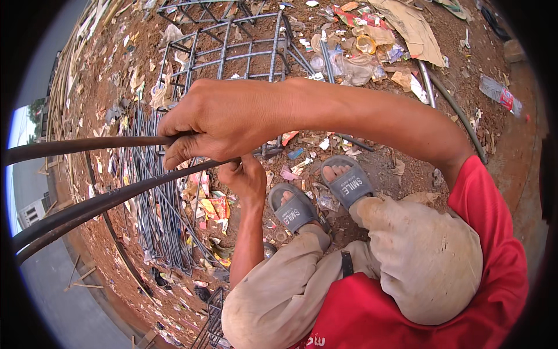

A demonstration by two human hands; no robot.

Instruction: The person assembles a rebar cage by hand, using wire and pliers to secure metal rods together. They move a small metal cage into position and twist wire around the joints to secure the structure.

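Note:
My right hand point(224, 119) reaches across from the right, its fingers and thumb closed on a dark steel rod point(87, 148) that runs off to the left. Just below it is my left hand point(247, 174), with its fingers curled at the end of a thicker dark bar point(116, 200). A second bar lies close along the underside of that one near the left edge. Part of the left hand's grip is hidden by the right hand and the bars. Both hands are above the ground, in front of my feet.
Beyond my hands lies a welded or tied rebar cage point(250, 52). A pile of thin steel rods point(157, 203) lies on the littered soil to the left. Cardboard point(410, 29), a plastic bottle point(501, 95) and a metal pipe point(427, 84) are at the far right. My sandals point(347, 181) stand close by.

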